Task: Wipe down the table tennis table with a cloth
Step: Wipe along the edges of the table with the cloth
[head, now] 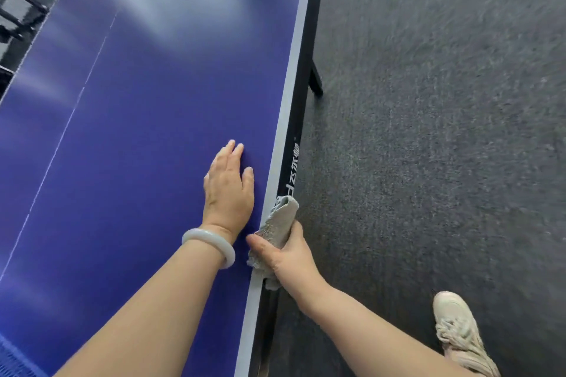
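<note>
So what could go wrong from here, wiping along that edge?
The left hand lies flat on the blue table top, so it may leave fresh prints. The bracelet hangs close to the surface and could scrape it. The cloth is bunched in the right hand at the rim, so it may miss spots.

Left grip [228, 190] lies flat, fingers straight; right grip [284, 254] curls tight.

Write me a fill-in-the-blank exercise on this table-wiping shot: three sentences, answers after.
1. The right hand grips the grey ____ at the side edge of the table.
2. The left hand rests flat on the table and holds ____.
3. The pale bangle circles the ____ wrist.
Missing words: cloth; nothing; left.
</note>
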### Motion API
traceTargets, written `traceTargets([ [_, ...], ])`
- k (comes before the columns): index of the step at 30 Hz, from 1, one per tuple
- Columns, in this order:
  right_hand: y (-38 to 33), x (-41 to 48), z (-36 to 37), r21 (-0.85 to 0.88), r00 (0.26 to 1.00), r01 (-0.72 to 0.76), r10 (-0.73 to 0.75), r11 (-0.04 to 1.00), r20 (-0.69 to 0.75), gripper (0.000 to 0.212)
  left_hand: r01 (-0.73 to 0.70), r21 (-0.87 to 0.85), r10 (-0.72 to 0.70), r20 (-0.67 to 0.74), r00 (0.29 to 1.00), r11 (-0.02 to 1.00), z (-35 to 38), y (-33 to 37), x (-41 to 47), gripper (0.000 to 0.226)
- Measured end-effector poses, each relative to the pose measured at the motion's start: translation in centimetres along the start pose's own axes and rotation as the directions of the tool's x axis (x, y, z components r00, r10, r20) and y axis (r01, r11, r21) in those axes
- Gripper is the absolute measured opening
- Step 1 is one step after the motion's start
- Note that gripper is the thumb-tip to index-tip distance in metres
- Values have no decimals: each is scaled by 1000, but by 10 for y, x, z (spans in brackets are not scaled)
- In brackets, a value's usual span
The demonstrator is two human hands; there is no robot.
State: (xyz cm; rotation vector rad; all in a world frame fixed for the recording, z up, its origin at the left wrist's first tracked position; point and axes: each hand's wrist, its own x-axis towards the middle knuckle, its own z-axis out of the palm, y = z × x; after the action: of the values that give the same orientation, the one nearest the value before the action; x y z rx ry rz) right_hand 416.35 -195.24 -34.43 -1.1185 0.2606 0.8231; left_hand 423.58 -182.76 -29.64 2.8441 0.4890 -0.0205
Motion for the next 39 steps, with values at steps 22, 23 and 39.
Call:
traceTargets([
  [22,-39,108,1,68,874,444,-415,893,-253,62,24,18,-22,-100,995,1000,13,6,20,47],
  [23,-16,84,6,96,873,469,-444,878,-203,65,23,22,-21,-99,995,999,13,6,20,46],
  [39,-13,35,-3,-61,920,386,-389,921,-50,66,37,11,-36,-97,995,999,12,6,19,52],
])
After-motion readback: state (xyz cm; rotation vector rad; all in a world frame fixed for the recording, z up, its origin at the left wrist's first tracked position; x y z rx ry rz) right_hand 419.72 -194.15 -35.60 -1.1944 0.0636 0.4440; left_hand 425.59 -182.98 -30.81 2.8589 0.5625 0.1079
